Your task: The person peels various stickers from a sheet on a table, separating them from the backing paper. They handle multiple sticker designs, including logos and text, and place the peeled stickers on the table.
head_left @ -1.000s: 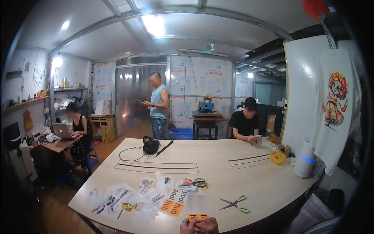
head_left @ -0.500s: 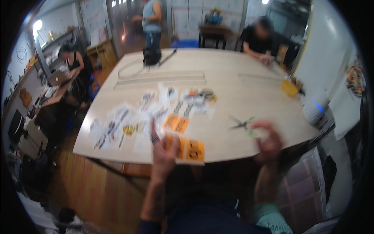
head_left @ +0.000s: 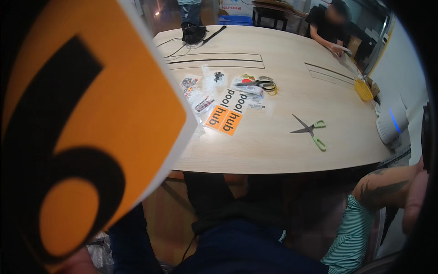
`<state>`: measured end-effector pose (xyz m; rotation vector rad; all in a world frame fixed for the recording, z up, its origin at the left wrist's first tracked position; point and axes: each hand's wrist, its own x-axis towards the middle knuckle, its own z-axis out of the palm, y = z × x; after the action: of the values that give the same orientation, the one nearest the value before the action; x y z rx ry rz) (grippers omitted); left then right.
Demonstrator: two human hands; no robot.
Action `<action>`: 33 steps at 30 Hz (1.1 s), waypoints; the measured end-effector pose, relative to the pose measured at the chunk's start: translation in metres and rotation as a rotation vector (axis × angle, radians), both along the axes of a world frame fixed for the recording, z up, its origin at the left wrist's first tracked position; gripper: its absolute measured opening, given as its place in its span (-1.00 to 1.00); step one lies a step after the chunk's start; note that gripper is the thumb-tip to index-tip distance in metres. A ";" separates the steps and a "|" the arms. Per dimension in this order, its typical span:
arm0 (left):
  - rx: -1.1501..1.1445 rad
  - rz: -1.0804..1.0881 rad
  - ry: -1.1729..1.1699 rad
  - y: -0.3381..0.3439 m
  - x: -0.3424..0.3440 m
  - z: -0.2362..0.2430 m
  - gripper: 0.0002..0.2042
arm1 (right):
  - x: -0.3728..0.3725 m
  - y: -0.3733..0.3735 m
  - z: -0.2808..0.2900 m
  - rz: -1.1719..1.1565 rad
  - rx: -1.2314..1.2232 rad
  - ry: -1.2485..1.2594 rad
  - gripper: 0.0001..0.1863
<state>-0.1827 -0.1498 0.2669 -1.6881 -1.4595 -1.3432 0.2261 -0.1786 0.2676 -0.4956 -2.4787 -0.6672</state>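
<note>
An orange sticker [head_left: 137,105] with a white border and a bold black print fills the left of the view, very close up. At its lower edge my left hand [head_left: 80,264] shows only in part, closed on it; most of the fingers are hidden. My right hand [head_left: 416,201] is at the far right rim, cut off by the edge of the picture, so its grip does not show. On the table lie open green-handled scissors [head_left: 311,130], apart from both hands. Two orange and white stickers [head_left: 223,119] with black lettering lie left of them.
Clear packets and small decals [head_left: 200,98] lie beside black-handled scissors [head_left: 258,83] on the wooden table [head_left: 269,150]. A black bag [head_left: 194,33] with a strap is at the far edge. One person [head_left: 326,27] sits far right; another stands behind the bag. A white cylindrical device [head_left: 391,125] stands at right.
My left hand has brought the orange sticker up from the table's near edge, close to the camera. My right hand has moved from near the green scissors to the right rim.
</note>
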 end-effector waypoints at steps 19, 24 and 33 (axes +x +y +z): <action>-0.458 0.011 -0.011 0.161 0.049 -0.109 -0.55 | 0.030 0.126 -0.062 -0.094 -0.102 -0.109 -0.39; -0.433 0.036 0.007 0.180 0.061 -0.110 -0.54 | 0.045 0.154 -0.072 -0.068 -0.130 -0.084 -0.37; -0.369 0.044 -0.012 0.153 0.064 -0.107 -0.50 | 0.060 0.164 -0.074 0.038 -0.171 -0.034 -0.33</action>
<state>-0.1190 0.0036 0.1595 -1.8582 -1.8274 -1.1110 0.2861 -0.0150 0.1941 -0.5028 -2.5842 -0.4545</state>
